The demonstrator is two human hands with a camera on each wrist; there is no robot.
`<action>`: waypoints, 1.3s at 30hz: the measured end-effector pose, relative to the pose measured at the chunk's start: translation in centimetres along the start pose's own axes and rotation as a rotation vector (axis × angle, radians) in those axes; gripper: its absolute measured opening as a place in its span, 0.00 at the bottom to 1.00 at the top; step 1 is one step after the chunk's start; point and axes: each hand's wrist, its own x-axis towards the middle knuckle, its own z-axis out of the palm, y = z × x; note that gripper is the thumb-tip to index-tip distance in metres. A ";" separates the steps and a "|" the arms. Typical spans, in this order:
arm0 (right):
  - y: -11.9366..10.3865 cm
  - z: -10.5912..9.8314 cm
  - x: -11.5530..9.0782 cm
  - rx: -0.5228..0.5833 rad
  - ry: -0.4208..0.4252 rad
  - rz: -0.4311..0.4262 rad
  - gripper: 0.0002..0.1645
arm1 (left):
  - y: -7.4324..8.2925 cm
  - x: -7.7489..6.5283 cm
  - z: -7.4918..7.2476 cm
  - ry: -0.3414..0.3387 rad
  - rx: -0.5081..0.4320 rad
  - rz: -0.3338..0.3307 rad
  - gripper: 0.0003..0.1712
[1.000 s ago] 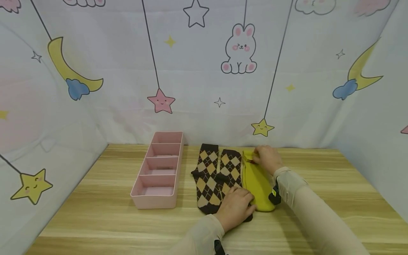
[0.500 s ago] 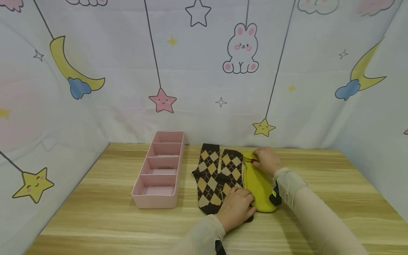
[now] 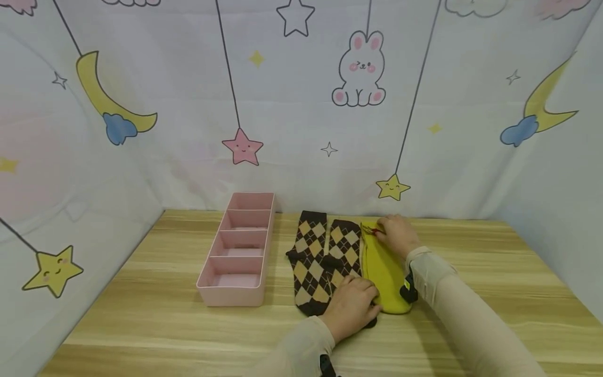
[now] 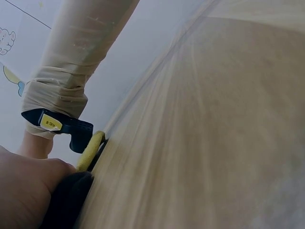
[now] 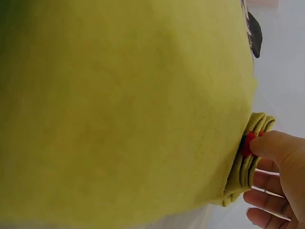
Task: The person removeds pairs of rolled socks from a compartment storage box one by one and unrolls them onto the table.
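A yellow sock (image 3: 383, 277) lies at the right end of a row, with a small red patch near its cuff. My right hand (image 3: 399, 235) pinches the folded cuff. In the right wrist view the thumb of my right hand (image 5: 281, 176) presses the red patch (image 5: 249, 144), with the fingers behind the layers. My left hand (image 3: 350, 303) rests over the foot of an argyle sock (image 3: 344, 241), its fingertips at the edge of the yellow sock. To the left lies a second argyle sock (image 3: 310, 267) in black, tan and yellow. My left palm hides part of the nearer argyle foot.
Left of the socks stands a pink organizer box (image 3: 231, 298) with several compartments in a row. All of this is on a wood-grain table (image 3: 141, 335). A white curtain (image 3: 301, 104) printed with stars, moons and a rabbit hangs behind and at both sides.
My right hand has shifted the yellow sock's cuff slightly, and more of the red patch shows. The left hand stays in place on the socks. The head view has shifted a little.
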 end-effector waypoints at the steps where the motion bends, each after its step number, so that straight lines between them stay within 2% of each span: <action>1: 0.1 0.1 0.1 0.005 0.007 0.004 0.18 | 0.0 0.0 0.0 -0.006 0.000 -0.001 0.10; 5: 0.3 0.1 0.4 0.015 0.027 0.020 0.16 | -0.1 0.0 -0.1 -0.039 -0.012 -0.009 0.11; 9: 0.2 -0.1 0.6 -0.021 0.061 0.028 0.16 | -0.1 0.1 -0.2 -0.054 -0.018 -0.012 0.12; 16: 0.1 -0.1 1.6 -0.085 0.140 0.034 0.13 | -0.1 0.0 -0.1 -0.034 -0.011 0.000 0.11; 19: 0.0 0.0 1.9 -0.074 0.151 0.063 0.12 | 0.0 0.1 -0.1 -0.019 0.000 0.003 0.11; 24: 0.1 0.3 2.3 0.033 0.089 0.127 0.13 | 0.0 0.1 -0.1 -0.003 0.011 0.006 0.11; 28: 0.4 0.4 2.5 0.078 0.047 0.128 0.14 | 0.1 0.1 -0.2 -0.004 0.019 0.004 0.10; 32: 0.7 0.3 2.6 0.093 0.011 0.124 0.15 | 0.1 0.1 -0.2 -0.011 0.021 0.002 0.10; 39: 0.6 0.3 2.8 0.045 -0.050 0.140 0.20 | 0.1 0.1 -0.2 -0.017 0.023 0.003 0.11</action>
